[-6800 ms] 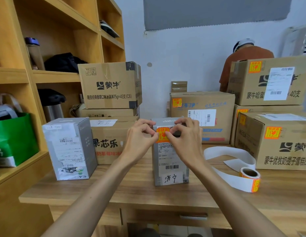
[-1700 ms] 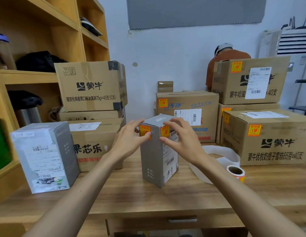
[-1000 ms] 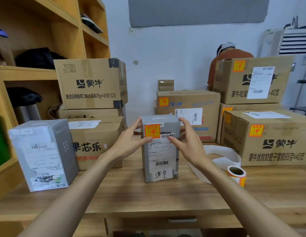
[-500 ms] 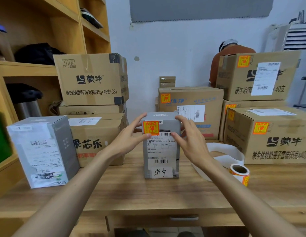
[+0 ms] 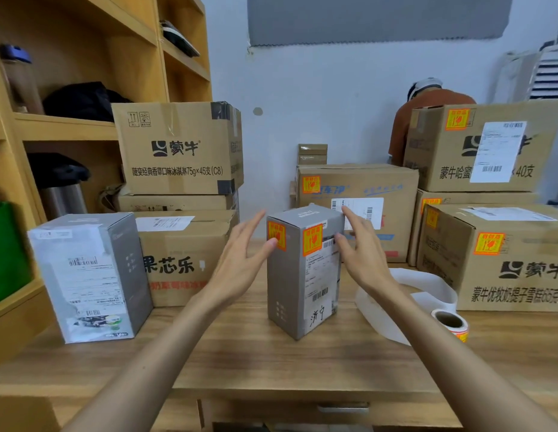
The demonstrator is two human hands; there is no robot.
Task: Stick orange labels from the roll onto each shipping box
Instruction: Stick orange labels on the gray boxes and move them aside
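Head view, grey box (image 5: 290, 291) between both hands, left hand (image 5: 240, 260) thumb on left-face orange label (image 5: 277, 235), right hand (image 5: 361, 254) at opposite face, fingers straight, released.

To our left we see wooden shelves (image 5: 65, 127) holding a black bag (image 5: 81, 101) and a steel flask (image 5: 64, 198); a person in orange (image 5: 433, 99) is by the far wall.

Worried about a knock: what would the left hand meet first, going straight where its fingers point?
Probably the small grey box: the left hand points up-right at its upper left edge. Depth is unclear; it might pass just behind.
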